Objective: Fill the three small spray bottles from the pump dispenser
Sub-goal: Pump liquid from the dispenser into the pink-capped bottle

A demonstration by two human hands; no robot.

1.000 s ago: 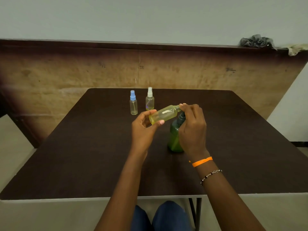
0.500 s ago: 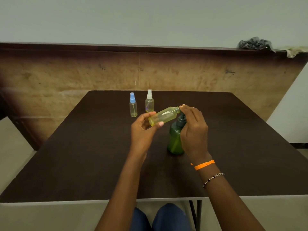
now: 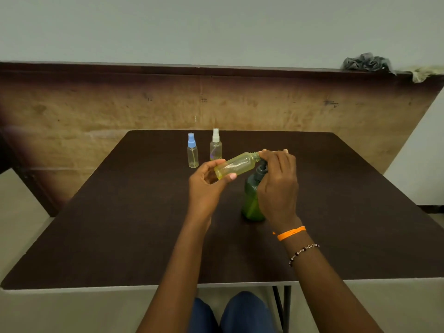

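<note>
Both hands grasp: left fingers (image 3: 229, 176) around yellow bottle (image 3: 236, 165), right (image 3: 276, 183) on pump dispenser (image 3: 252, 200).

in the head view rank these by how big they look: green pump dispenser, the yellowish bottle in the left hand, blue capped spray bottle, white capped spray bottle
1. Green pump dispenser, though it is partly hidden by the right hand.
2. Yellowish bottle, uncapped and nearer the camera.
3. Blue capped spray bottle and white capped spray bottle: about alike, farther back, so unranked.

Uncapped bottle (image 3: 236, 165) at dispenser (image 3: 252, 200) spout
</note>
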